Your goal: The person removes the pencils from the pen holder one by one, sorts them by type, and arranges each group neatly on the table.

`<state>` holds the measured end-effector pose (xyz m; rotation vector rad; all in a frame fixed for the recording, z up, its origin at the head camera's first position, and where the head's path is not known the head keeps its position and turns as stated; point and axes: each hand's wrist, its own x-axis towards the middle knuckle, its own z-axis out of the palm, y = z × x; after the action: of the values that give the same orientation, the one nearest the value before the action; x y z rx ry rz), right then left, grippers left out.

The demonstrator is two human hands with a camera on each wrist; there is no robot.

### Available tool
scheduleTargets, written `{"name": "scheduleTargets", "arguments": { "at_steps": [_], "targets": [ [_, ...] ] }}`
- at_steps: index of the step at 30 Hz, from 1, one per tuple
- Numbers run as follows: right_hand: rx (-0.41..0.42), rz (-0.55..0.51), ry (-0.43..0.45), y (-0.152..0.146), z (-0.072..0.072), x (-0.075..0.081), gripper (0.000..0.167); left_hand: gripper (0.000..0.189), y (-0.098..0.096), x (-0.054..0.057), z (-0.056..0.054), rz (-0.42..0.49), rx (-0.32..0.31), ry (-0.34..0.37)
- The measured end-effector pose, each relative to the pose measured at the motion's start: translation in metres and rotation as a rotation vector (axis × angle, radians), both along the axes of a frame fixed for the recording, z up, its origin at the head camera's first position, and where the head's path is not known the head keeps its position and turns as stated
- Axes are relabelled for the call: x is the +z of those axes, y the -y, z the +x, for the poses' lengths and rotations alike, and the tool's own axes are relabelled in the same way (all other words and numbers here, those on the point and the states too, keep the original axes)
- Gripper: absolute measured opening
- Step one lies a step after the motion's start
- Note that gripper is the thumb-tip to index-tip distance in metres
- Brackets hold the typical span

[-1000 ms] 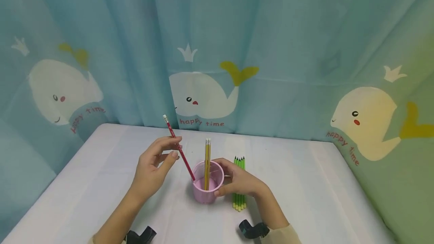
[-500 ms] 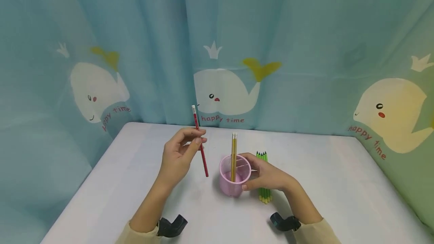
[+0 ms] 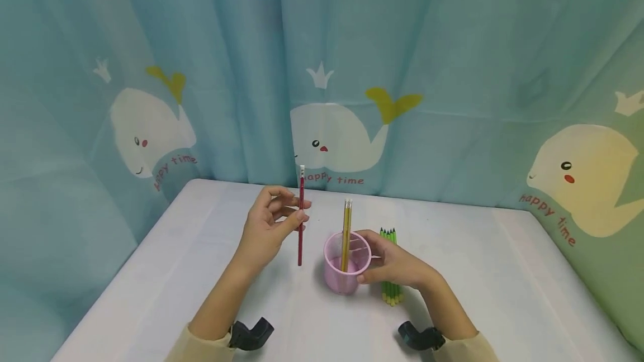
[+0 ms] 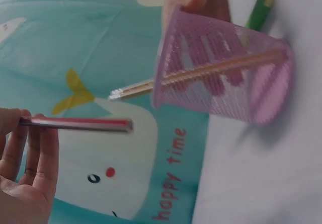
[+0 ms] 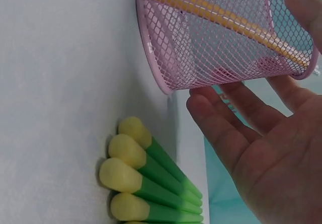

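My left hand [image 3: 266, 232] pinches a red pencil [image 3: 301, 239] between thumb and fingers. It stands nearly upright in the air, white eraser up, just left of the pink mesh pencil cup [image 3: 342, 285] and apart from it. In the left wrist view, the red pencil [image 4: 85, 124] points toward the cup's mouth side. My right hand [image 3: 399, 264] holds the cup from its right side, thumb near the rim and fingers around the far wall. Yellow pencils [image 3: 346, 233] lean inside the cup; their white erasers stick out above the rim.
Several green pencils [image 5: 166, 183] with pale yellow ends lie side by side on the white table [image 3: 478, 272], beside the cup and partly under my right hand. A blue curtain [image 3: 453, 43] with whale prints hangs behind the table's far edge.
The red pencil's lower end has moved from the cup's rim to the left of it, and the pencil has swung from slanted to nearly upright. The head view has shifted.
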<state>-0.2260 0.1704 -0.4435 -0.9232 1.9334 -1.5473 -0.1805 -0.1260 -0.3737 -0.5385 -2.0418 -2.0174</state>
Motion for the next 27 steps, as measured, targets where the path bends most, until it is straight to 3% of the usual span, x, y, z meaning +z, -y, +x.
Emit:
{"name": "scheduleTargets", "arguments": {
  "at_steps": [8, 15, 27],
  "targets": [
    [-0.017, 0.026, 0.004, 0.005, 0.003, 0.003, 0.073, 0.039, 0.029, -0.009, 0.000, 0.002, 0.042, 0.108],
    [-0.042, 0.065, -0.014, 0.001, 0.002, 0.007, 0.075, 0.038, 0.034, -0.012, -0.004, 0.007, 0.056, 0.173],
    [-0.057, 0.064, -0.021, 0.001, 0.005, 0.006, 0.075, 0.040, 0.050, -0.014, -0.006, -0.107, 0.068, 0.242]
  ]
}}
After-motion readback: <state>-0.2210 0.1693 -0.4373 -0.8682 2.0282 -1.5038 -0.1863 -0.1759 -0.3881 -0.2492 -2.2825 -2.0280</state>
